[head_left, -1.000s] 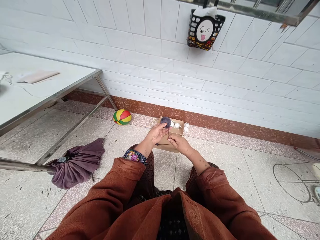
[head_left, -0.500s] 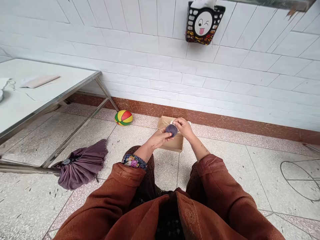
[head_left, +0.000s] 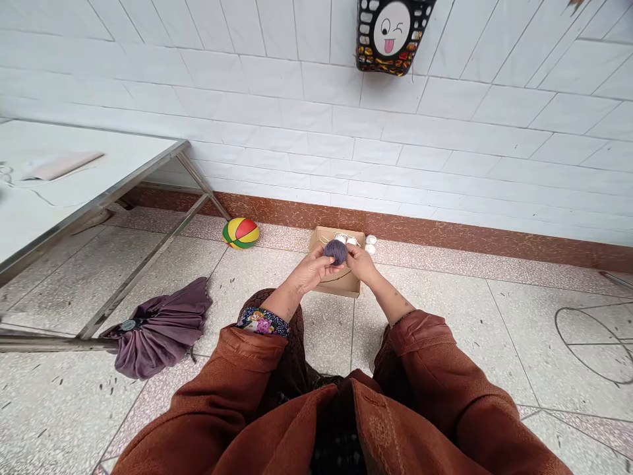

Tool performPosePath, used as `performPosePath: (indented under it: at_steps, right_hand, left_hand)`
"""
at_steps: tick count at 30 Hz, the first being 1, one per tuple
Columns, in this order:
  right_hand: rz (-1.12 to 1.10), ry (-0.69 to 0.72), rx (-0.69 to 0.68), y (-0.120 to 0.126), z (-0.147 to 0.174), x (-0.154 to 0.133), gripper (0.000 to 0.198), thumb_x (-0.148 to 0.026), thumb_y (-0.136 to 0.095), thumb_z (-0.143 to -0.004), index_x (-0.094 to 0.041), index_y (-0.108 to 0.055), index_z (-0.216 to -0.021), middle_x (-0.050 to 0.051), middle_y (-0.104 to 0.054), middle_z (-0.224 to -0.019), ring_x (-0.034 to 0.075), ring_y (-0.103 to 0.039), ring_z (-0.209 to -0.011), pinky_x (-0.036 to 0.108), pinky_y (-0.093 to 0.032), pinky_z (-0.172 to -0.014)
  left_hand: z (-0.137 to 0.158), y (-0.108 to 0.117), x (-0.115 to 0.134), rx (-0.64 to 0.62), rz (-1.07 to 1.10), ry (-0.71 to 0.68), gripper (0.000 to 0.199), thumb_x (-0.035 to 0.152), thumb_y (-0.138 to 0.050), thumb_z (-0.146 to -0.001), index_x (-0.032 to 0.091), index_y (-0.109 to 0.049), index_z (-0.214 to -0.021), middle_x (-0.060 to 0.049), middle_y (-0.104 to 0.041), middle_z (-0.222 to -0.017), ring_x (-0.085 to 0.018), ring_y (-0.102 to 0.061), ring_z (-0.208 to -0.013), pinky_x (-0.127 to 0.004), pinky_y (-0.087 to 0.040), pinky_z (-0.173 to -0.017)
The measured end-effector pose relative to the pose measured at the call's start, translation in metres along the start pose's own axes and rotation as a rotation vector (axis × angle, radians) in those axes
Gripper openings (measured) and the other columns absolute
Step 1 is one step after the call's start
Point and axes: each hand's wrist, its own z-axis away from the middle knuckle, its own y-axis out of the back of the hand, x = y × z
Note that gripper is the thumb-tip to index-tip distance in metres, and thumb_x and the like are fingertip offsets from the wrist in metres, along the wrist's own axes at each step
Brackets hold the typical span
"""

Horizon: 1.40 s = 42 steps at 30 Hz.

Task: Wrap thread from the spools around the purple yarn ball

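Note:
A purple ball of yarn [head_left: 336,252] rests in my left hand [head_left: 313,270], whose fingers and thumb close round it from the left and below. My right hand [head_left: 361,261] is at the ball's right side, fingertips pinched together against it; the yarn between them is too fine to make out clearly. Under both hands an open cardboard box [head_left: 349,285] sits on the floor, with a dark strand lying across its inside. White balls of yarn [head_left: 341,237] lie at the box's far end, partly hidden by my hands.
More white balls [head_left: 370,245] lie right of the box by the wall. To the left are a striped ball [head_left: 241,233], a folded purple umbrella [head_left: 161,326] and a metal-framed table [head_left: 74,171]. A black basket [head_left: 394,36] hangs on the wall; a wire frame [head_left: 596,344] lies far right.
My right hand has come down from above the yarn ball to its right side. The left hand still holds the ball. More of the white balls now shows as the view has shifted slightly.

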Motion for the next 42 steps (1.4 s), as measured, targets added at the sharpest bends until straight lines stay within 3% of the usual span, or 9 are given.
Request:
performPosePath:
  at_steps: [4, 7, 12, 17, 23, 27, 30, 37, 42]
  right_hand:
    - [0.112, 0.07, -0.037, -0.006, 0.008, 0.005, 0.014, -0.023, -0.061, -0.097, -0.023, -0.074, -0.092, 0.005, -0.076, -0.094, 0.024, -0.069, -0.094, 0.037, -0.055, -0.09]
    - [0.192, 0.198, -0.152, -0.004, 0.021, 0.005, 0.015, -0.028, -0.065, -0.1, -0.023, -0.071, -0.087, 0.004, -0.072, -0.088, 0.023, -0.067, -0.088, 0.037, -0.054, -0.089]
    - [0.067, 0.346, -0.279, 0.015, 0.039, -0.008, 0.03, -0.047, -0.065, -0.106, -0.023, -0.073, -0.09, 0.003, -0.07, -0.086, 0.021, -0.065, -0.08, 0.035, -0.053, -0.08]
    - [-0.085, 0.279, -0.032, 0.028, 0.025, -0.014, 0.037, -0.058, -0.066, -0.103, -0.024, -0.074, -0.094, 0.005, -0.07, -0.09, 0.022, -0.064, -0.083, 0.037, -0.054, -0.081]
    - [-0.106, 0.072, 0.157, 0.019, -0.001, 0.004, 0.036, -0.057, -0.067, -0.099, -0.024, -0.066, -0.084, 0.001, -0.064, -0.079, 0.021, -0.06, -0.079, 0.033, -0.052, -0.076]
    - [-0.017, 0.0, 0.132, 0.007, -0.002, 0.015, 0.031, -0.046, -0.059, -0.104, -0.025, -0.063, -0.082, 0.0, -0.061, -0.074, 0.021, -0.058, -0.073, 0.032, -0.051, -0.072]
    - [0.142, 0.024, 0.085, -0.003, 0.004, 0.019, 0.023, -0.034, -0.058, -0.105, -0.025, -0.065, -0.085, 0.002, -0.067, -0.082, 0.022, -0.063, -0.083, 0.034, -0.053, -0.081]
    - [0.266, 0.292, -0.232, -0.01, 0.023, 0.006, 0.015, -0.03, -0.065, -0.107, -0.024, -0.073, -0.095, 0.005, -0.074, -0.096, 0.022, -0.068, -0.09, 0.035, -0.055, -0.087]
    - [0.055, 0.347, -0.119, 0.016, 0.023, -0.014, 0.022, -0.043, -0.066, -0.107, -0.025, -0.075, -0.098, 0.005, -0.074, -0.094, 0.022, -0.066, -0.086, 0.037, -0.055, -0.085]
  left_hand:
    - [-0.002, -0.002, 0.001, 0.061, 0.067, -0.029, 0.04, 0.016, -0.088, -0.077, 0.018, -0.063, -0.109, -0.009, -0.08, -0.106, -0.023, -0.081, -0.095, -0.037, -0.061, -0.093]
    - [-0.004, 0.001, 0.004, 0.153, 0.067, -0.065, 0.041, 0.017, -0.088, -0.076, 0.019, -0.063, -0.108, -0.006, -0.079, -0.103, -0.02, -0.079, -0.092, -0.033, -0.059, -0.087]
    - [-0.006, 0.007, -0.001, 0.339, -0.143, -0.118, 0.047, 0.015, -0.09, -0.068, 0.02, -0.065, -0.108, -0.002, -0.076, -0.103, -0.016, -0.07, -0.092, -0.025, -0.051, -0.081]
    - [-0.004, 0.004, -0.011, 0.151, -0.342, -0.119, 0.055, 0.013, -0.09, -0.057, 0.021, -0.068, -0.106, 0.0, -0.072, -0.098, -0.018, -0.066, -0.095, -0.03, -0.05, -0.091]
    - [0.001, -0.003, -0.006, -0.061, -0.234, -0.052, 0.059, 0.018, -0.094, -0.058, 0.023, -0.072, -0.112, -0.002, -0.074, -0.105, -0.019, -0.067, -0.099, -0.03, -0.05, -0.092]
    - [-0.003, -0.005, 0.0, -0.043, -0.055, -0.089, 0.064, 0.02, -0.095, -0.061, 0.023, -0.074, -0.121, -0.006, -0.076, -0.12, -0.021, -0.069, -0.111, -0.032, -0.051, -0.098]
    - [-0.009, -0.002, 0.002, 0.03, -0.002, -0.127, 0.052, 0.022, -0.093, -0.063, 0.019, -0.076, -0.112, -0.007, -0.078, -0.113, -0.022, -0.07, -0.11, -0.033, -0.052, -0.1]
    - [-0.017, 0.005, -0.002, 0.227, 0.058, -0.112, 0.043, 0.024, -0.092, -0.065, 0.019, -0.072, -0.103, -0.003, -0.077, -0.101, -0.017, -0.07, -0.094, -0.031, -0.054, -0.09]
    - [-0.016, 0.005, -0.007, 0.259, -0.096, -0.087, 0.045, 0.017, -0.089, -0.063, 0.019, -0.074, -0.104, -0.001, -0.074, -0.099, -0.015, -0.066, -0.089, -0.026, -0.051, -0.08]
